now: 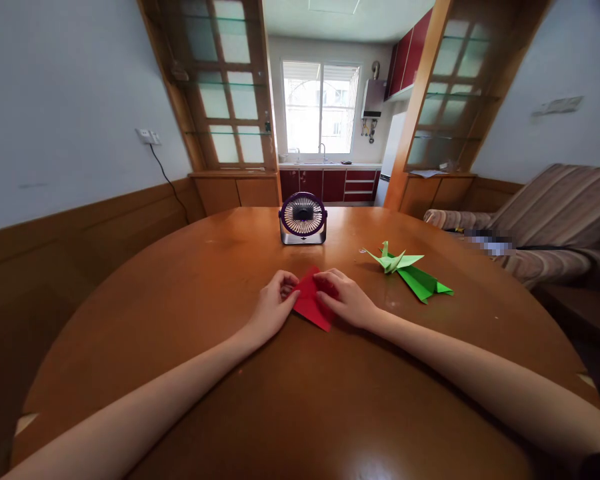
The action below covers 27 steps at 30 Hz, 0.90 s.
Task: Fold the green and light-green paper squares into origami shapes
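Between my two hands is a piece of folded red paper [314,311], close above or on the wooden table [190,293]. My left hand [276,300] pinches its left edge between thumb and curled fingers. On the right side, my right hand [349,299] grips the paper, its thumb on the face and its fingers over the upper edge. Parts of the paper's right side are hidden under that hand. To the right lie a light green origami bird [393,263] and a brighter green folded paper piece [424,283], which touch or overlap.
A small purple desk fan [303,216] stands on the table beyond my hands. A striped sofa [570,213] is at the right, past the table's curved edge. Glass-shelved wooden cabinets [235,190] flank the kitchen opening behind.
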### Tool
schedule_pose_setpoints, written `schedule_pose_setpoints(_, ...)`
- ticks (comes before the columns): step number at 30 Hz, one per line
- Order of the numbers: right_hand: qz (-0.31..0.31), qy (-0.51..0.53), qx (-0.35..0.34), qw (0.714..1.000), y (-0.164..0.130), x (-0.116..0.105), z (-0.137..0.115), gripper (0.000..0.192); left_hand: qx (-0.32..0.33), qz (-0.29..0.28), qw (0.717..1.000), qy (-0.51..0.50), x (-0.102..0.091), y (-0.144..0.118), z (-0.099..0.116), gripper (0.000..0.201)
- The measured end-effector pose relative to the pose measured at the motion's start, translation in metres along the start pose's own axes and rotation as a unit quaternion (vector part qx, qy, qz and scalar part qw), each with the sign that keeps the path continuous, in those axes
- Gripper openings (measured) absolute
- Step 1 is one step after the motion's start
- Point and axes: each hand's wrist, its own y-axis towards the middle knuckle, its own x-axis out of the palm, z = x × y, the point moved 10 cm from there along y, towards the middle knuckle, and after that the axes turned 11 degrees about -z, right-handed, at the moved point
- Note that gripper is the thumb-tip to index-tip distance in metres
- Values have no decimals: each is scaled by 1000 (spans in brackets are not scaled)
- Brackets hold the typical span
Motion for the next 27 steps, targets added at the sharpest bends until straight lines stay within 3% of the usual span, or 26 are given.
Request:
schedule_pose_setpoints(5,42,190,46,980,4,-2,20,28,74,47,994,-64,-3,-7,19,26)
schedule_pose_setpoints(11,43,473,99,874,10,6,24,32,150,40,987,38,1,-21,53,35)
schedule_pose_setpoints(16,69,565,128,812,7,3,27,33,233,-39,961,145,18,-28,69,41)
schedule_pose_setpoints(22,80,545,184,814,4,-5,50,28,263,-98,936,213,28,-28,74,27)
schedule_pose_setpoints(27,79,509,219,829,0,-5,73,31,266,-159,905,292,38,-27,70,42)
